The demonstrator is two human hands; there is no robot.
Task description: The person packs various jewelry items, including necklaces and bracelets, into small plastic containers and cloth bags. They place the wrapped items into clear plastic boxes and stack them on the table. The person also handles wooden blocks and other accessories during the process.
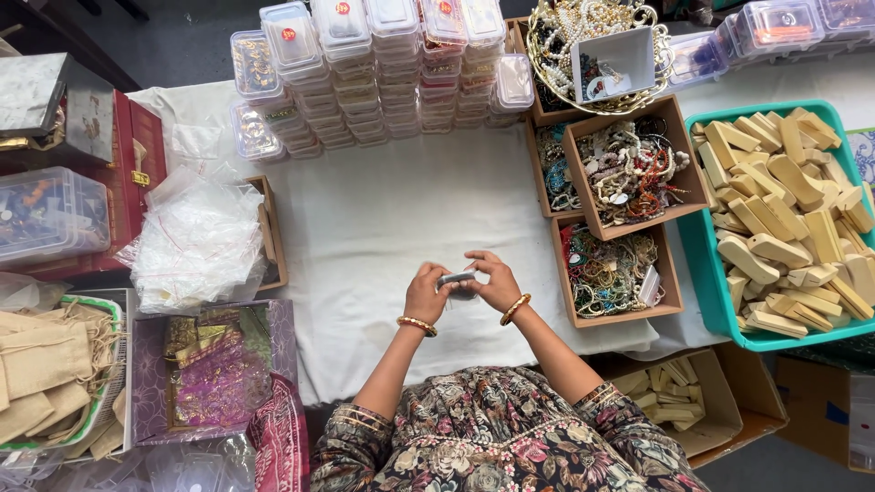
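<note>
White cloth (383,219) covers a work table seen from above, crowded on every side with stock. At the centre, near the front edge, a person's left hand (425,293) and right hand (496,282) meet over the cloth, each wrist wearing a gold bangle. Both hands close their fingers around a small clear plastic box (458,282), held between them just above the cloth; the box is mostly hidden by the fingers, so what it holds cannot be told, though it looks like the same kind as the stacked ones behind. Those stacks of clear lidded boxes (383,64) stand at the far edge of the table. To the right of the hands, three open cardboard boxes (629,173) sit close together, filled with beaded bracelets and necklaces in mixed colours. Further right, a teal plastic tray (706,273) is heaped with pale wooden blocks (784,210). To the left, a loose pile of small clear plastic bags (196,241) lies by the table edge, and below it a basket of beige cloth pouches (46,374). The person's floral patterned sleeves (510,437) fill the bottom of the view.
</note>
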